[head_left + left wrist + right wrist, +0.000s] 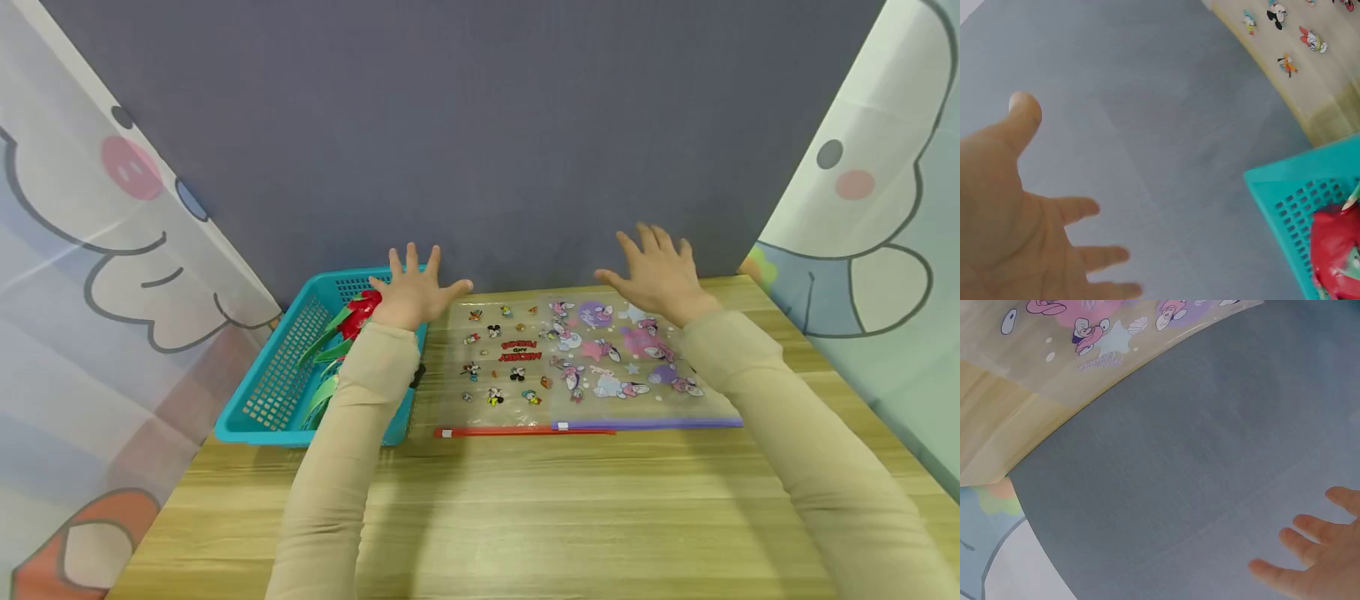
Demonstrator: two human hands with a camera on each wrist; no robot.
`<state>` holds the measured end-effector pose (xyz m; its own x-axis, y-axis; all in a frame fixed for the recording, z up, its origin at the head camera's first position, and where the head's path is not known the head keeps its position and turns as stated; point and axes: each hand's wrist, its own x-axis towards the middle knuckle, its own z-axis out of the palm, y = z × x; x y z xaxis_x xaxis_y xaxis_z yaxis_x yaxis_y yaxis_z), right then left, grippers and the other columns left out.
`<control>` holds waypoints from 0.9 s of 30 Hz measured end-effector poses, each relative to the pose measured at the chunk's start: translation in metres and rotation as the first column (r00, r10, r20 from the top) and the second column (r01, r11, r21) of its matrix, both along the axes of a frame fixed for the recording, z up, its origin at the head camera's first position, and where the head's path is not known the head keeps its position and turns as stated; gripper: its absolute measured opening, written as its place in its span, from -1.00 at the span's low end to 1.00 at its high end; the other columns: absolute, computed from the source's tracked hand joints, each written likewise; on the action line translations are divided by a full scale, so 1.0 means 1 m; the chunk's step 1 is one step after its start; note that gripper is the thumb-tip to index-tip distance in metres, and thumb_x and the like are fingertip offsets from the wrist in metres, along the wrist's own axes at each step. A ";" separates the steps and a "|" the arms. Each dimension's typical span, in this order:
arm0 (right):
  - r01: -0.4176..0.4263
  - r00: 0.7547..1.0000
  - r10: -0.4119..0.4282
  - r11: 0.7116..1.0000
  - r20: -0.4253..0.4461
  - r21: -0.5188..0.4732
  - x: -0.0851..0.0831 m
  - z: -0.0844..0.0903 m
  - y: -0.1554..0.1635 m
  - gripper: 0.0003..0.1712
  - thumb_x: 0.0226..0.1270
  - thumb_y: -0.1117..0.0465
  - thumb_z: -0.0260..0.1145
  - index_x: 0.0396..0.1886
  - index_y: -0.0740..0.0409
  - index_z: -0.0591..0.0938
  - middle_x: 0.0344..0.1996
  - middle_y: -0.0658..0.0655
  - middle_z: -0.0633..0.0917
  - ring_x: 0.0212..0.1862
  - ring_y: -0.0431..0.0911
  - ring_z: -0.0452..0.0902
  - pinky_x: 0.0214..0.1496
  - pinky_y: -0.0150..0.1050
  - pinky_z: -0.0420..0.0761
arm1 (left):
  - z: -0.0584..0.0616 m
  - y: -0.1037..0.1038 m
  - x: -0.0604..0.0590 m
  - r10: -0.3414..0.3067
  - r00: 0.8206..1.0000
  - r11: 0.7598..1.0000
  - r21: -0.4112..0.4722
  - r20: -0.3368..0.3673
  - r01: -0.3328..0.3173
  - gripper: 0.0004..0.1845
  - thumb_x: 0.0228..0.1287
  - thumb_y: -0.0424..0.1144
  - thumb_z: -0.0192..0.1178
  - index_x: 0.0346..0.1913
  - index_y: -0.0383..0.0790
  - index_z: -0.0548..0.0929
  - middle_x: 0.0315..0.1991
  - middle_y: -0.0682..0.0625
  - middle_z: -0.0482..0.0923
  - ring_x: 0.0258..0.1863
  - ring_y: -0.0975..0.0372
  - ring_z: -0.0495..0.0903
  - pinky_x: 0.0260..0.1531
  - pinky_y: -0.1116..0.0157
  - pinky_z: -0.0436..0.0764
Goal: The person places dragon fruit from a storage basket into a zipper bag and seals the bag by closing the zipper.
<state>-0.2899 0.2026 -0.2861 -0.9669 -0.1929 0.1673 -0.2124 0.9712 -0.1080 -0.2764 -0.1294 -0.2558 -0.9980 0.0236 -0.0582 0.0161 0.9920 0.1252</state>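
Note:
My left hand (pixel 411 296) is held up with fingers spread, over the right side of a turquoise plastic basket (pixel 258 379). Inside the basket lie red and green items (pixel 358 315), partly hidden by my left forearm; their kind is unclear. Fingers also spread, my right hand (pixel 660 275) hovers above the far right part of the bags. Two clear zipper bags lie side by side and slightly overlapping: a Mickey and Friends bag (pixel 498 358) with a red slider strip, and a pink-and-purple cartoon bag (pixel 615 375) with a purple strip. Neither hand holds anything.
The wood-grain table (pixel 570 517) stretches toward me in front of the bags. Behind it rises a dark grey panel (pixel 510 150). Cartoon-printed curtains (pixel 142 275) hang at the left and right. A small black object (pixel 417 377) shows at the basket's right rim.

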 end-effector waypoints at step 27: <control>-0.339 0.924 0.242 0.876 -0.295 -0.343 0.065 -0.057 0.010 -0.77 0.19 0.31 0.27 -0.17 0.31 0.64 -0.34 0.20 0.67 -0.31 0.03 0.60 -0.31 -0.05 0.59 | -0.045 0.017 0.074 -0.234 0.943 0.763 0.556 -0.236 0.328 -0.69 0.23 -0.10 0.13 0.01 -0.06 0.60 -0.03 0.01 0.60 -0.21 0.16 0.63 -0.23 0.26 0.61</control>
<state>-0.2252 0.2123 -0.3429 -0.7989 -0.3330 0.5008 -0.5445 0.7541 -0.3672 -0.2024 -0.1126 -0.3005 -0.9365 0.2867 0.2018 0.3472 0.6782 0.6477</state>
